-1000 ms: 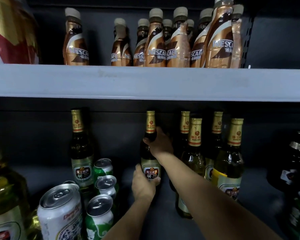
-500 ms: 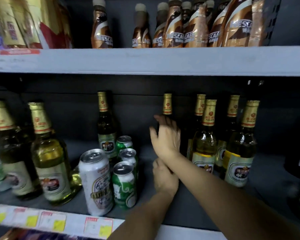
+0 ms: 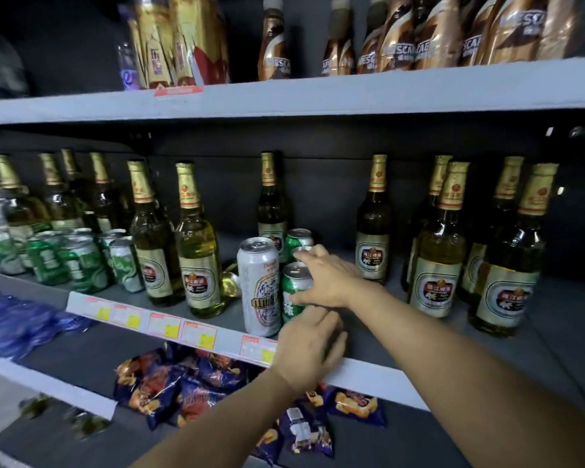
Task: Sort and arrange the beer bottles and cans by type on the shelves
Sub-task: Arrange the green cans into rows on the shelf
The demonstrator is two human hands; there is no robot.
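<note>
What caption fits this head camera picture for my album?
Both hands reach a green can beside a tall white can, among beer bottles on a shop shelf.

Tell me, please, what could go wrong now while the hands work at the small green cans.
1. The tall white can stands right beside the green can that the right hand reaches onto; a nudge could tip it over the shelf edge.
2. The right forearm passes close to a beer bottle, which it might knock over.
3. The left hand is blurred; its grip is unclear.
</note>
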